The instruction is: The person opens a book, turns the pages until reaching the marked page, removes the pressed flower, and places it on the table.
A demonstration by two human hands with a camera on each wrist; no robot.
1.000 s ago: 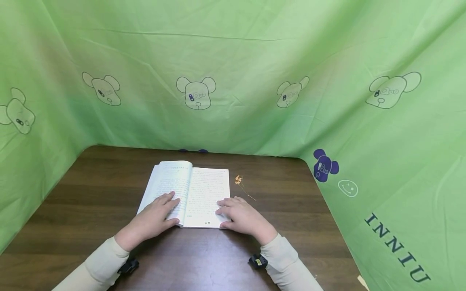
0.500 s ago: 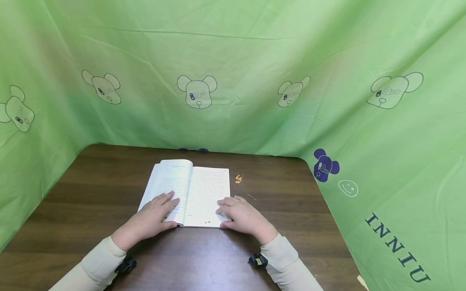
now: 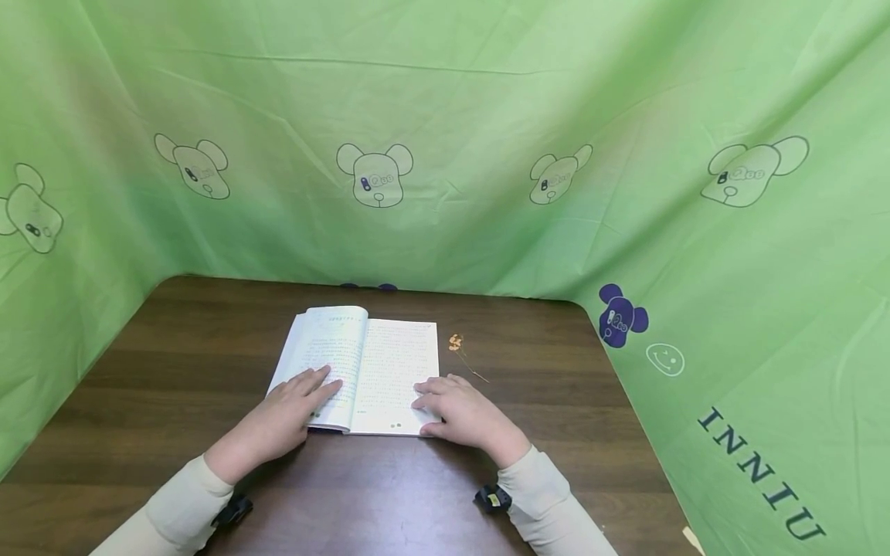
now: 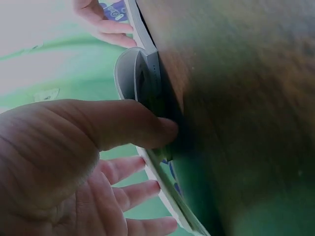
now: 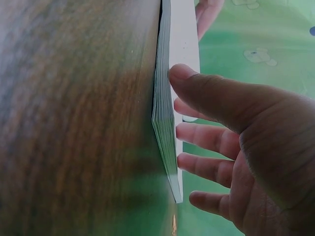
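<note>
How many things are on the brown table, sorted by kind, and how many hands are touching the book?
Open book: 1
Small dried orange flower sprig: 1
Hands pressing on the book: 2, the left hand and the right hand
Total: 2 things on the table, 2 hands

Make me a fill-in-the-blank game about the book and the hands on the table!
The open book lies on a dark ____ table.
The left hand rests on the ____ page.
Right of the book lies a small dried ____ sprig.
The cloth behind the table is ____.

Missing words: wooden; left; flower; green
</note>
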